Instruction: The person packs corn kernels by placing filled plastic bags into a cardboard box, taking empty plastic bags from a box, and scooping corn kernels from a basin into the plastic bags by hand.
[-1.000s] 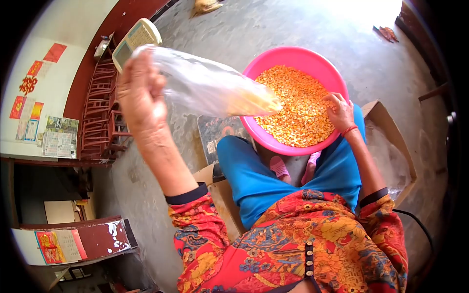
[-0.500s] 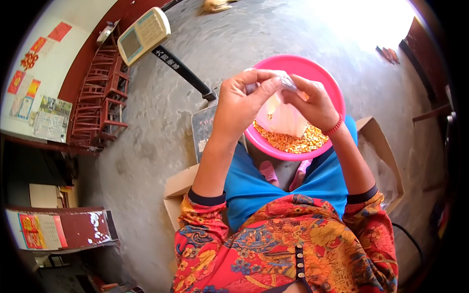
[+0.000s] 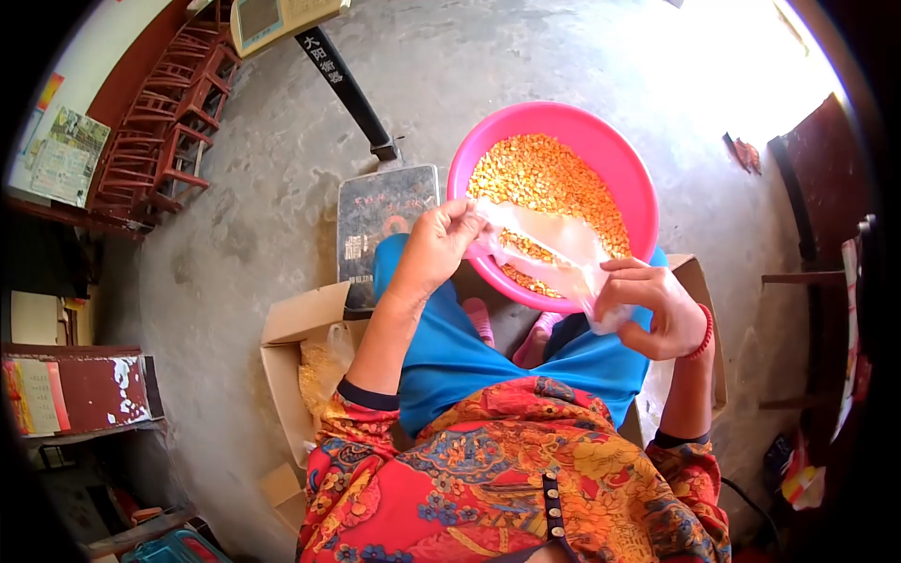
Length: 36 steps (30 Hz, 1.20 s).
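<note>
At the left of the frame, an open cardboard box [image 3: 282, 352] holds a clear bag of yellow bits [image 3: 317, 380]. Right of it, a platform scale [image 3: 387, 211] stands on the floor. Near the centre, the left hand [image 3: 466, 230] is clamped on one end of the plastic bag [image 3: 563, 242], which stretches over the pink basin [image 3: 642, 202] of corn kernels [image 3: 544, 178]. At its other end, the right hand [image 3: 615, 302] curls its fingers against the plastic; whether they grip, one cannot tell.

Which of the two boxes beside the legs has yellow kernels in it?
The left box, the one near the scale. Yellow kernels show inside it, while in the right box only clear plastic can be seen.
</note>
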{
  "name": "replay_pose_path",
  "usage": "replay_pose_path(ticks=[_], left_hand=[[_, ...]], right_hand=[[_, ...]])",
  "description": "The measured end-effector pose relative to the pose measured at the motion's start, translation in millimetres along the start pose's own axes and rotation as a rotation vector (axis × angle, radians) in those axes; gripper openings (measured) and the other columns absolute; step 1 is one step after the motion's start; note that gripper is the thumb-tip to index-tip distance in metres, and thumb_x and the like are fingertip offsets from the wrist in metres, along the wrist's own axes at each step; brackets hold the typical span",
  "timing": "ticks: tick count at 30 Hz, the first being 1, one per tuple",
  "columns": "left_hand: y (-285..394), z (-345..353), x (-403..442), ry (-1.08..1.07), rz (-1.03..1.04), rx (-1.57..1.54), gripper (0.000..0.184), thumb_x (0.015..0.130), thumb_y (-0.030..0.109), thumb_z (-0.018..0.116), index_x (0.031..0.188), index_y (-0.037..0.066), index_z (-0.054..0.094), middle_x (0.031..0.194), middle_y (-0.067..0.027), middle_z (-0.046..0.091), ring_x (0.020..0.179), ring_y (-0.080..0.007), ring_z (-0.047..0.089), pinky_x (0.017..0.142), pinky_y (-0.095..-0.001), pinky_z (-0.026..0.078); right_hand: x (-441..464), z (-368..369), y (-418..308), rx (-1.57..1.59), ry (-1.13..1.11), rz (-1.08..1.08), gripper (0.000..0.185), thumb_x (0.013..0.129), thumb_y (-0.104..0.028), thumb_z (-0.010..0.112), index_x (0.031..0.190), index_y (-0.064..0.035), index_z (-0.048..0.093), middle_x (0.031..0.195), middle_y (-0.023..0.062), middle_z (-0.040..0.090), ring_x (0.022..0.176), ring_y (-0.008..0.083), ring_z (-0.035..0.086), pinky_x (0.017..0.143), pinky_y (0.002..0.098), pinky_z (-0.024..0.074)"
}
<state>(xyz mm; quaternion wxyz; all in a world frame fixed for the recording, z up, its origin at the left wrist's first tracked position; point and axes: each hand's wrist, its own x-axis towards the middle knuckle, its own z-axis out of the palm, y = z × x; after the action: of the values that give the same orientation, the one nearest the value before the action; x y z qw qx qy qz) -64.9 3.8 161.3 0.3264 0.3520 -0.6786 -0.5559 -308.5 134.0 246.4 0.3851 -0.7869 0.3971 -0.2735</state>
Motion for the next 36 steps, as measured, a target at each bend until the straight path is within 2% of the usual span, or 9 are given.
replay_pose_path(ticks=[2,5,7,11,13,16,20,24,36], left_hand=[[5.8,6.0,0.2,-0.009,-0.092,-0.308,0.021,0.091,0.021,0.051,0.079,0.007,0.060,0.066,0.0044,0.053,0.060,-0.0033,0.046,0.054,-0.0191,0.037],[-0.5,31.5,1.3,0.015,-0.088,-0.452,0.018,0.093,0.020,0.048,0.081,0.010,0.056,0.063,0.0050,0.048,0.054,-0.0015,0.039,0.048,-0.0171,0.032],[13.6,42.8,-2.8,0.016,-0.208,-0.629,0.016,0.093,0.020,0.046,0.083,0.010,0.054,0.063,0.0062,0.044,0.053,-0.0009,0.035,0.046,-0.0160,0.028],[17.5,47.5,-9.0,0.034,-0.154,-0.705,0.017,0.093,0.021,0.049,0.083,0.009,0.055,0.065,0.0072,0.044,0.053,-0.0003,0.032,0.046,-0.0158,0.027],[9.0,47.5,-13.5,0.023,-0.151,-0.741,0.015,0.093,0.019,0.048,0.084,0.008,0.054,0.067,0.0066,0.045,0.056,-0.0012,0.035,0.050,-0.0164,0.029],[7.0,59.4,-20.1,0.062,-0.188,-0.753,0.013,0.092,0.016,0.049,0.083,0.008,0.054,0.069,0.0059,0.046,0.059,-0.0018,0.037,0.053,-0.0169,0.032],[4.2,78.7,-17.6,-0.133,-0.057,-0.794,0.013,0.093,0.018,0.048,0.084,0.009,0.053,0.069,0.0060,0.044,0.058,-0.0005,0.034,0.051,-0.0153,0.028],[13.1,92.5,-9.3,-0.083,0.009,-0.707,0.016,0.093,0.016,0.047,0.080,0.009,0.050,0.067,0.0067,0.041,0.057,-0.0007,0.033,0.050,-0.0160,0.028],[27.0,161.3,41.2,-0.154,0.077,-0.625,0.021,0.092,0.010,0.047,0.072,0.007,0.042,0.064,0.0040,0.035,0.060,-0.0017,0.034,0.050,-0.0192,0.031]], right_hand=[[9.4,4.6,-16.6,-0.141,0.045,-0.043,0.033,0.062,-0.005,0.058,0.095,-0.0020,0.057,0.100,0.0155,0.056,0.091,0.0306,0.055,0.081,0.0377,0.0434],[33.6,23.2,-36.2,-0.161,0.139,-0.168,0.034,0.068,-0.007,0.060,0.102,-0.0010,0.055,0.102,0.0167,0.053,0.093,0.0313,0.053,0.082,0.0384,0.0432],[42.1,41.6,-31.0,-0.256,0.233,-0.015,0.027,0.075,-0.006,0.056,0.101,0.0006,0.054,0.101,0.0178,0.054,0.096,0.0308,0.054,0.082,0.0385,0.0428],[45.1,67.0,40.0,-0.385,0.307,0.257,0.020,0.080,-0.010,0.052,0.099,-0.0019,0.054,0.097,0.0193,0.058,0.087,0.0323,0.058,0.071,0.0409,0.0454],[40.9,74.4,60.9,-0.674,-0.014,0.644,0.016,0.081,-0.012,0.050,0.092,-0.0032,0.056,0.083,0.0182,0.061,0.077,0.0352,0.059,0.066,0.0435,0.0460],[29.4,79.1,70.4,-0.664,-0.319,0.428,0.014,0.076,-0.010,0.053,0.085,-0.0009,0.059,0.072,0.0170,0.062,0.066,0.0323,0.062,0.063,0.0404,0.0497],[50.2,80.1,66.6,-0.641,-0.031,0.535,0.012,0.074,-0.011,0.054,0.079,-0.0027,0.061,0.076,0.0170,0.063,0.071,0.0320,0.062,0.062,0.0402,0.0497],[83.8,68.8,53.9,-0.590,0.239,0.500,0.016,0.080,-0.015,0.053,0.089,-0.0042,0.061,0.079,0.0124,0.064,0.070,0.0288,0.063,0.065,0.0384,0.0514],[93.3,71.8,92.3,-0.461,0.361,0.463,0.018,0.082,-0.019,0.053,0.094,-0.0063,0.060,0.081,0.0105,0.063,0.072,0.0258,0.063,0.065,0.0367,0.0523]])
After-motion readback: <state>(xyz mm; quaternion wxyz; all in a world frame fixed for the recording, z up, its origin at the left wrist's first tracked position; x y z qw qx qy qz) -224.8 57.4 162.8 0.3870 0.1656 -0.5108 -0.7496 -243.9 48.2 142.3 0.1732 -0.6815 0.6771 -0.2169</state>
